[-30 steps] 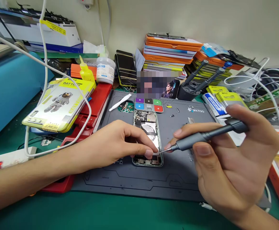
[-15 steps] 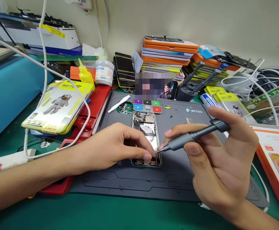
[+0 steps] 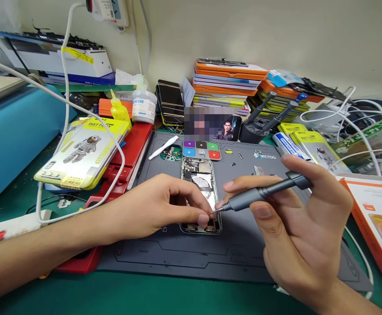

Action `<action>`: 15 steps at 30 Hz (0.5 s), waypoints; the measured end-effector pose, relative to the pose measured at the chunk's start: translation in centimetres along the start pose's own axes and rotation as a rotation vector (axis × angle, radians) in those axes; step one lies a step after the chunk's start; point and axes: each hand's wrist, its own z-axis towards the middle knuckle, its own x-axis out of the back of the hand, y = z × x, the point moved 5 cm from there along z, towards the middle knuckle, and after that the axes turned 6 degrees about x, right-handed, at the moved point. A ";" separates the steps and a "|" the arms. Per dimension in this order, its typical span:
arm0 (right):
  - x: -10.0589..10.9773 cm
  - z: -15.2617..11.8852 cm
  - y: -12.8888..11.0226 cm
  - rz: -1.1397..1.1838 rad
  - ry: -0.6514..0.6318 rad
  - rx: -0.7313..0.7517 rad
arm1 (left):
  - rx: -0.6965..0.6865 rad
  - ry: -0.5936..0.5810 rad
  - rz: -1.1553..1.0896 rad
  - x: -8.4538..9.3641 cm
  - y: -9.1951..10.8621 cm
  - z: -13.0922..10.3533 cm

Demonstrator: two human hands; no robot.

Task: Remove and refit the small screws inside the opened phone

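Note:
An opened smartphone [image 3: 206,171] lies on the grey work mat [image 3: 138,260], its circuit board and other inner parts exposed. My left hand [image 3: 164,205] is over the phone's lower half, thumb and forefinger pinched together at the tip of a screwdriver. What sits between those fingertips is too small to make out. The grey screwdriver [image 3: 248,199] slants down to the left, held in my right hand [image 3: 304,223]. That hand's forefinger rests at the driver's cap end, while the thumb and other fingers steady the shaft. Part of the phone is hidden behind my left fingers.
Beyond the phone lies a tray with coloured squares [image 3: 201,151], beside a white pry tool [image 3: 163,148]. Tiny loose parts [image 3: 233,164] dot the mat. Battery boxes [image 3: 82,151] and a white cable [image 3: 124,157] crowd the left; a screwdriver holder [image 3: 255,131] stands behind.
The camera view has tilted up slightly, so the bench sits lower in the picture. Both hands keep nearly the same pose, with the screwdriver tip still at my left fingertips.

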 end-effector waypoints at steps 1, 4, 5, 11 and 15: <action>0.0 0.0 0.0 0.003 -0.002 0.002 | 0.006 0.002 -0.003 0.0 0.0 0.0; 0.0 0.0 0.0 -0.005 0.000 0.003 | 0.015 0.007 -0.010 0.0 0.1 0.0; 0.1 -0.1 0.0 -0.011 0.008 -0.002 | 0.016 0.008 -0.010 0.0 0.1 -0.1; -0.1 -0.1 0.0 0.021 -0.007 -0.003 | -0.004 0.007 0.000 -0.1 0.2 0.0; 0.0 -0.2 0.2 0.019 -0.013 -0.012 | -0.010 0.003 -0.007 0.0 0.1 0.0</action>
